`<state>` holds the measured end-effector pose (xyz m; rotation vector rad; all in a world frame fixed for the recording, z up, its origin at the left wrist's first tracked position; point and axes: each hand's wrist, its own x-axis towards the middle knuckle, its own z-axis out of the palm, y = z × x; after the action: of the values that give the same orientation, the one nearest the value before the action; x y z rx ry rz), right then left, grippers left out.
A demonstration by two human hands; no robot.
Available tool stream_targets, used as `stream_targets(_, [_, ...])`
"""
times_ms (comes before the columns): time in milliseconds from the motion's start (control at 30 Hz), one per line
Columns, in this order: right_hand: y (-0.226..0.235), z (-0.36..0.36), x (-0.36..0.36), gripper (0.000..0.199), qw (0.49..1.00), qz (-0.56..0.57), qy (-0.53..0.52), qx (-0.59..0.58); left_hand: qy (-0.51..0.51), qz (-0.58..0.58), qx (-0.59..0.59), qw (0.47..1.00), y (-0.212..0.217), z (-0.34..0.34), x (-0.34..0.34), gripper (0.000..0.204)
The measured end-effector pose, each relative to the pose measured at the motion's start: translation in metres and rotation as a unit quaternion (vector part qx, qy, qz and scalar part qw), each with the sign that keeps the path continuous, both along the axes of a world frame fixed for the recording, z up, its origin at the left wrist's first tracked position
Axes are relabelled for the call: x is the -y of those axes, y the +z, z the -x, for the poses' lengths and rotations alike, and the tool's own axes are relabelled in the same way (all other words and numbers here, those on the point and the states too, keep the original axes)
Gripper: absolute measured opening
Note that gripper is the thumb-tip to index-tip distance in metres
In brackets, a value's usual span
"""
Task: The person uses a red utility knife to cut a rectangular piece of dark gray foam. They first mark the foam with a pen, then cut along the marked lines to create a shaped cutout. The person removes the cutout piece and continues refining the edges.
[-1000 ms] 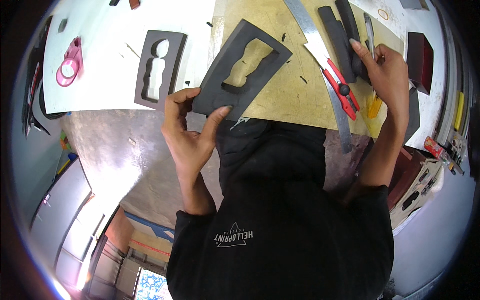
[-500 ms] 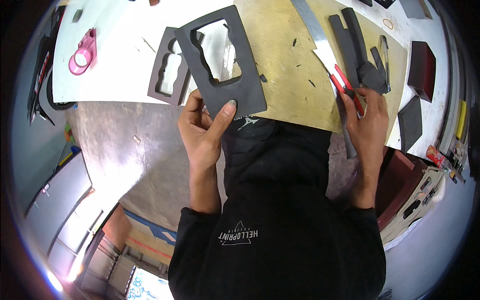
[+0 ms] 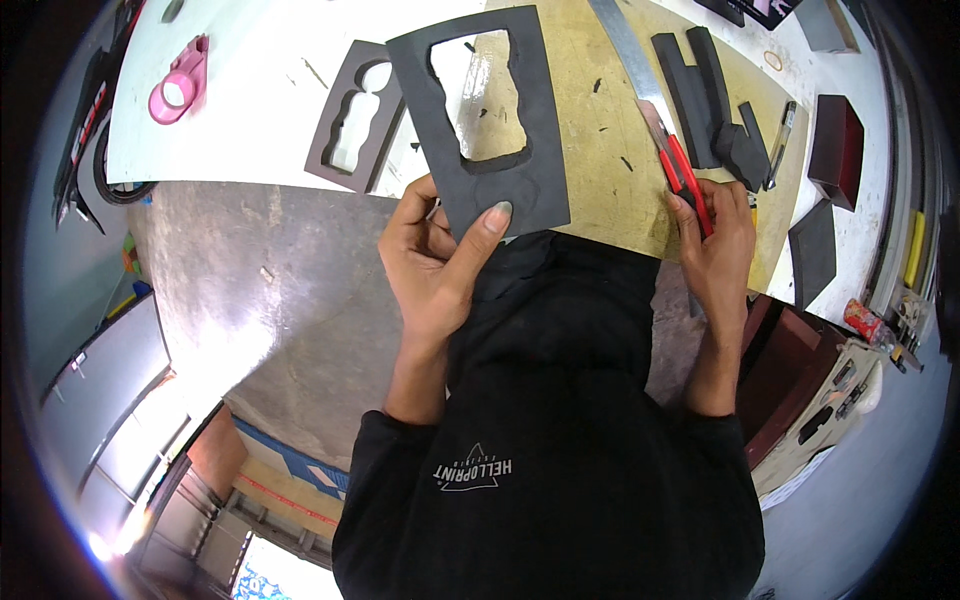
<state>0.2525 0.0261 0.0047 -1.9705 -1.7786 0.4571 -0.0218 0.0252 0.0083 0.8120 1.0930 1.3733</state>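
My left hand (image 3: 435,262) grips a dark grey foam sheet (image 3: 549,130) by its near edge, thumb on top and fingers beneath. The sheet has a long wavy-sided cutout, and a faint round outline shows on the solid part near my thumb. Closed around a red utility knife (image 3: 684,178) is my right hand (image 3: 720,250); the blade is out and points away from me, beside a steel ruler (image 3: 627,50). Left of the sheet, a brown-grey frame (image 3: 338,106) with a round and wavy opening lies on the white table, partly covered by the foam.
Dark foam offcuts (image 3: 684,95) and a pen-like tool (image 3: 781,146) lie on the yellowish cutting board (image 3: 600,205), among small scraps. A pink tape dispenser (image 3: 186,80) sits far left. At the right are a dark red box (image 3: 836,150) and a flat dark piece (image 3: 813,255).
The foam sheet has moved a little to the right in my left hand and stands less tilted. My right hand has drawn slightly left and nearer, with the knife pointing more straight ahead.
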Motion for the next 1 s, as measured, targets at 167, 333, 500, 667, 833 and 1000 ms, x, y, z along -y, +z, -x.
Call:
stream_targets(167, [0.003,0.002,0.007,0.021,0.999,-0.034,-0.032,-0.020,-0.013,-0.001,0.000,1.000,0.000,0.000,0.001,0.037])
stream_targets(333, [0.001,-0.001,0.021,0.022,0.966,-0.001,-0.101,-0.239,-0.002,0.027,-0.012,1.000,0.002,-0.006,0.000,0.040])
stream_targets(500, [0.008,0.009,0.026,0.028,0.903,0.008,-0.068,-0.425,-0.005,0.030,0.003,1.000,-0.001,-0.010,0.000,0.039])
stream_targets(667, [0.011,0.018,0.030,0.025,0.837,0.010,-0.017,-0.547,0.011,-0.035,-0.041,0.998,-0.012,-0.017,-0.004,0.042])
stream_targets(833, [0.005,0.014,0.036,0.023,0.840,0.019,0.021,-0.542,0.015,-0.077,-0.084,0.993,-0.019,-0.017,-0.003,0.039])
stream_targets(1000, [0.004,0.017,0.037,0.022,0.818,-0.003,0.050,-0.573,0.007,-0.069,-0.089,0.994,-0.024,-0.015,-0.001,0.039])
